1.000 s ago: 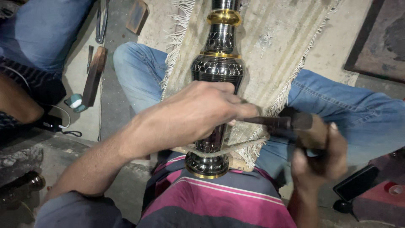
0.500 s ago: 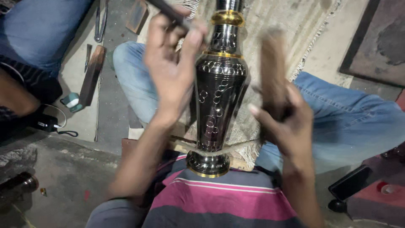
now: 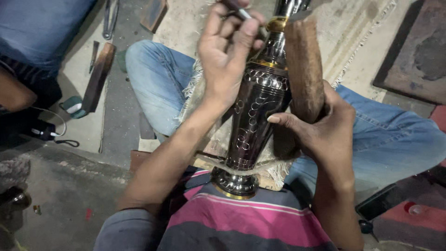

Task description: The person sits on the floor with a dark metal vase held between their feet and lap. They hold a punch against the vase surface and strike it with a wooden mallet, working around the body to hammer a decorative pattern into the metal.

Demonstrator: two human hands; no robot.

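Dark engraved metal with gilt bands forms the tall vase, which is laid lengthwise on the lap, its round foot braced against the striped pink and grey shirt and its neck pointing away over a fringed beige cloth. A thin metal engraving tool is pinched between thumb and fingertips of the left hand, tip set near the upper gilt band. A brown wooden mallet block is gripped upright in the right hand, fingers wrapped closed round its lower end, just beside the vase body.

Judged risks: the vase is steadied only by lap and torso, so a blow could roll it and drag the tool across the finished scrollwork. The tool is held lightly and high; a glancing strike could skid it off the curved surface or drive the mallet onto the left fingers. The blue jeans beneath offer little protection. Wooden blocks and pliers lie on the floor well apart.
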